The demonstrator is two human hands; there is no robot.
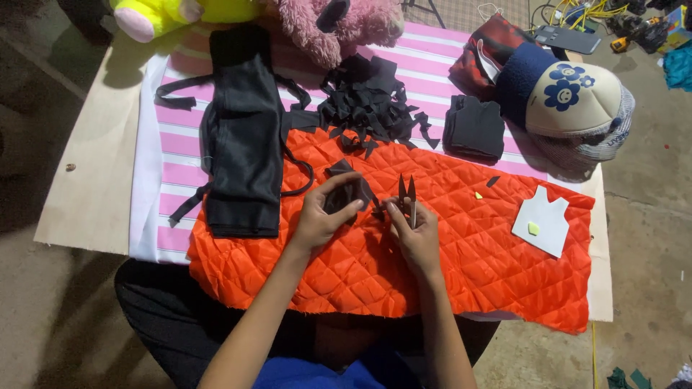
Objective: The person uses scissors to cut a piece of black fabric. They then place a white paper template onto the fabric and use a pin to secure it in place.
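Scissors [408, 193] stand blades apart in the right hand [414, 234], fingers clamped on the handles, while left hand [322, 215] fingers pinch the black scrap [347, 193] over the orange quilt [447, 238]; keeping it taut should help.

Beyond the far right corner of my tabletop [94, 158], a flat dark rectangular device [567, 38] lies screen up, its display dark grey and unlit. At the top right edge stands a small colourful box [676, 23].
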